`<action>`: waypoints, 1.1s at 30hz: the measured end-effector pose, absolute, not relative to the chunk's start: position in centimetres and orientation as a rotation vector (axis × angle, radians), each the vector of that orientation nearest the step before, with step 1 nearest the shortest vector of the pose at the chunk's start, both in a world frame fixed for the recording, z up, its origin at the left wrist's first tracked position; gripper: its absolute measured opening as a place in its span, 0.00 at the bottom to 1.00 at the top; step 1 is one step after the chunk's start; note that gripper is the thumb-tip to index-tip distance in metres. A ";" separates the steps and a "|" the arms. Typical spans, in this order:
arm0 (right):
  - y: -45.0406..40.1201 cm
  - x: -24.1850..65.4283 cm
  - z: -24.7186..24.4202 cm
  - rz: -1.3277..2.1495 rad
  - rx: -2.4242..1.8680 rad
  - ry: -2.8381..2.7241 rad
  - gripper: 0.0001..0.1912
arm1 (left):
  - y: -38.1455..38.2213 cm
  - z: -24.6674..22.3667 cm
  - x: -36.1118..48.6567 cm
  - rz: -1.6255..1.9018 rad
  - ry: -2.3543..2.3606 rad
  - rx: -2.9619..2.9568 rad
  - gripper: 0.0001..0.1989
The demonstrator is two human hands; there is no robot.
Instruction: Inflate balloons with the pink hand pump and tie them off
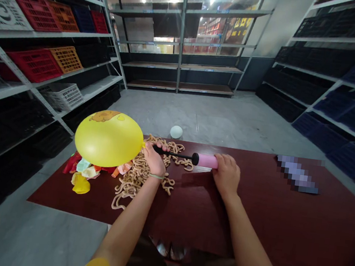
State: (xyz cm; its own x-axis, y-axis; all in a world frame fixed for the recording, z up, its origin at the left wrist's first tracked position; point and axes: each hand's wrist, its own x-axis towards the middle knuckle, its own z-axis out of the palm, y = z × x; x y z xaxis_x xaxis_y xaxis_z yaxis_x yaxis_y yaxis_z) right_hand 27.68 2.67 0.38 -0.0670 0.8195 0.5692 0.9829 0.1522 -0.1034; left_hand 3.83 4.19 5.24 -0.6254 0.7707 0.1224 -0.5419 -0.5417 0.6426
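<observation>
A yellow balloon [108, 139], blown up large with a brown cartoon print on top, sits at the left end of a balloon pump [205, 160]. My left hand [155, 158] is closed around the balloon's neck and the pump's black nozzle end. Gripping the pink barrel at its right end is my right hand [227, 176], fingers wrapped over it. A black rod shows between the nozzle part and the barrel. Beneath and behind my left hand lies a heap of tan, curly string-like pieces [138, 173].
Uninflated balloons [81, 183] in several colours lie at the table's left. A pale round object [176, 132] is beyond the far edge. A blurred-out flat item [298, 174] rests at the right of the dark red table [266, 221]. Shelves with crates [33, 63] stand around.
</observation>
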 end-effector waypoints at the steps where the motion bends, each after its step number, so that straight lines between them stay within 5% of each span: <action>1: 2.5 27.2 0.4 -0.413 -1.730 -1.910 0.20 | 4.1 5.2 4.0 2.185 0.725 0.505 0.11; 10: 0.9 22.1 0.5 -0.286 -1.515 -2.176 0.29 | 4.2 3.9 5.6 2.134 0.796 0.517 0.13; 20: 2.1 26.5 0.7 -0.378 -1.773 -1.915 0.19 | 4.4 4.5 4.6 2.193 0.745 0.560 0.12; 27: 1.1 22.2 0.6 -0.275 -1.542 -2.185 0.30 | 4.5 3.7 5.9 2.131 0.803 0.568 0.15; 33: 2.6 26.4 0.0 -0.349 -1.690 -2.080 0.25 | 4.7 4.1 5.0 2.168 0.773 0.558 0.13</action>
